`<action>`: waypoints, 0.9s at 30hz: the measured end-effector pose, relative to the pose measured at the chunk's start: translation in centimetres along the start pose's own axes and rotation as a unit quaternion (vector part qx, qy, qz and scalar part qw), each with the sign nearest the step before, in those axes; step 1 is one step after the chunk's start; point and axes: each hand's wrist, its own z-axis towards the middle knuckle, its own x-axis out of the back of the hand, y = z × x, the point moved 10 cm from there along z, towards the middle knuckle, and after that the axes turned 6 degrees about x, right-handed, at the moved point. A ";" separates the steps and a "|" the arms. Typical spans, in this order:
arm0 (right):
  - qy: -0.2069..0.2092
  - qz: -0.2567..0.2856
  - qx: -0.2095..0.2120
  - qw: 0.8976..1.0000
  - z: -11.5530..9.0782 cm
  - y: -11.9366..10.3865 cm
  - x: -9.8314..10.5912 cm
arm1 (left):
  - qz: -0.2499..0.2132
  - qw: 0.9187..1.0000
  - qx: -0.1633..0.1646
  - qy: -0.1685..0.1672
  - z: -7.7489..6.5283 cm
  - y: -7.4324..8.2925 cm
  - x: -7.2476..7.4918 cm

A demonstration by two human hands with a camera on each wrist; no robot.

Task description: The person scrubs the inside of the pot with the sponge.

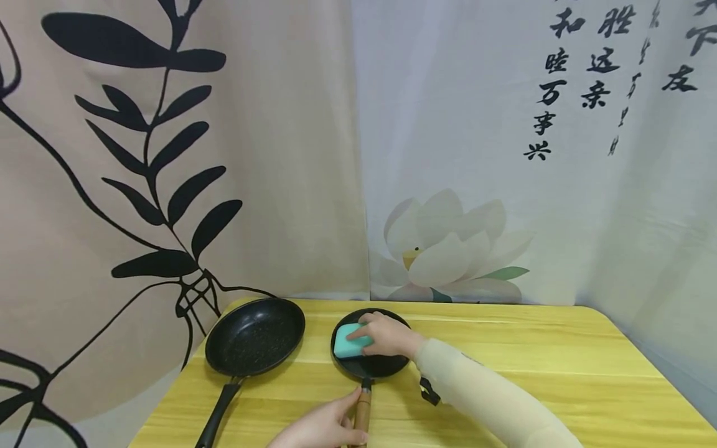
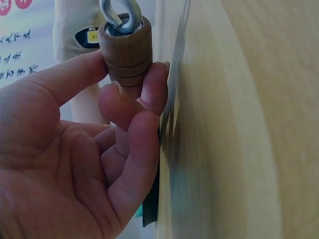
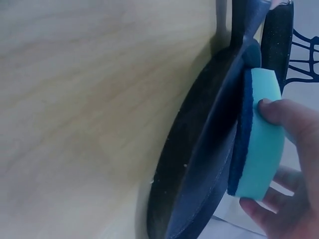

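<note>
Head view shows a printed cloth backdrop (image 1: pixel 302 155) behind a yellow wooden counter (image 1: pixel 538 373). At the counter's left lies a large black frying pan (image 1: pixel 257 339), its handle pointing toward the near side. Just right of it sits a smaller black pan (image 1: pixel 386 367). The left grip (image 1: pixel 325 424) holds this pan's wooden handle (image 1: pixel 363 410) between thumb and fingers; the right grip (image 1: pixel 386 336) pinches a teal sponge (image 1: pixel 346 343). The sponge is over the small pan's left half, dark side facing the pan; contact is unclear. Smallest is a metal ring (image 2: pixel 130 17) at the wooden handle's end.
</note>
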 end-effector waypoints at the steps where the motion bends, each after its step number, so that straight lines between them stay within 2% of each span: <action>1: -0.002 -0.001 -0.001 1.000 0.1 0.1 0.0 | 0.000 1.000 0.001 0.000 0.0 0.0 0.0; 10: -0.009 0.021 -0.031 0.999 0.5 1.2 -0.1 | 0.015 1.000 -0.002 0.009 0.0 0.5 0.3; 15: -0.013 0.018 -0.026 0.999 1.0 1.3 -0.2 | 0.004 1.000 0.008 0.001 0.1 0.0 0.4; 22: -0.024 0.027 -0.035 0.999 1.2 1.7 -0.9 | -0.001 1.000 0.018 0.005 -0.5 0.0 -0.1; 24: -0.025 0.036 -0.039 0.998 1.1 1.8 -1.0 | -0.001 1.000 0.022 0.009 -0.9 0.4 -0.2; 27: -0.020 0.040 -0.039 0.998 1.1 1.8 -0.8 | 0.020 0.999 0.029 0.017 -2.2 2.3 -0.6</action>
